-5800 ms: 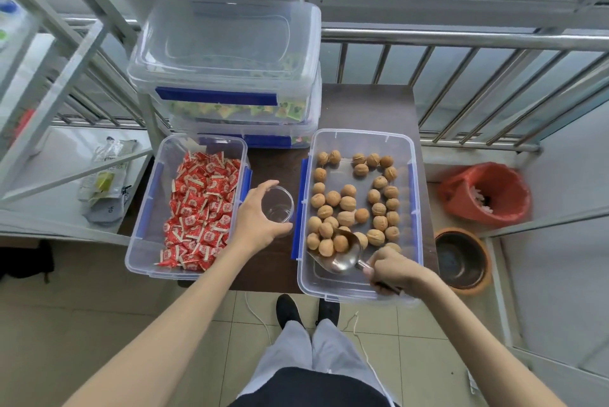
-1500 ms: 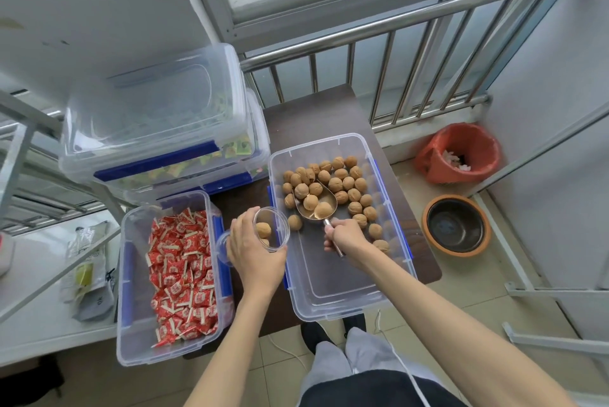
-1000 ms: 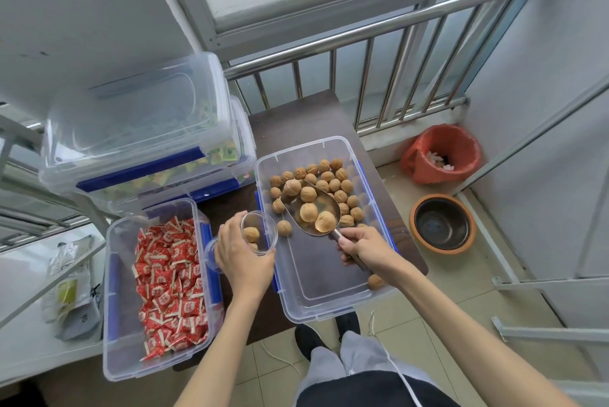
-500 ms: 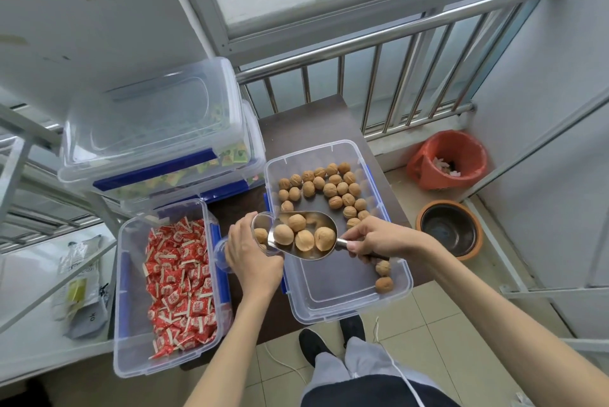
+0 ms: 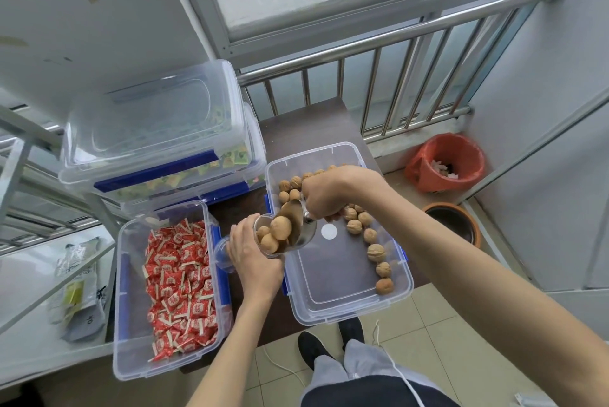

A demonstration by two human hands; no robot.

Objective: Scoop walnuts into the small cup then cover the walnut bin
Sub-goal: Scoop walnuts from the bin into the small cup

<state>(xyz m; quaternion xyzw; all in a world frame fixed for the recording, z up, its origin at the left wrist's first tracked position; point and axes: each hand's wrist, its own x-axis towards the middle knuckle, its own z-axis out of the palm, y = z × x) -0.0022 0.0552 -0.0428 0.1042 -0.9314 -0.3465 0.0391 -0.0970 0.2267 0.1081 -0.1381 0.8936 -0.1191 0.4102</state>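
My left hand (image 5: 253,258) grips a small clear cup (image 5: 263,235), tilted towards the walnut bin. My right hand (image 5: 324,192) holds a metal scoop (image 5: 298,225) tipped steeply down, its mouth at the cup's rim. Walnuts (image 5: 280,228) are sliding from scoop to cup, and a few show inside the cup. The clear walnut bin (image 5: 339,304) sits open on the dark table, with loose walnuts (image 5: 375,253) along its right side and far end. Its front floor is bare.
An open bin of red wrapped candies (image 5: 179,284) lies left of the cup. Stacked lidded bins (image 5: 158,129) stand behind it. A metal railing (image 5: 395,83) is beyond the table; an orange-bagged bucket (image 5: 445,161) and a dark bowl (image 5: 453,222) sit on the floor at right.
My right hand has lifted and tipped the scoop from level to steeply down over the cup. Walnuts that lay in the scoop now slide into the cup. My left hand stays on the cup.
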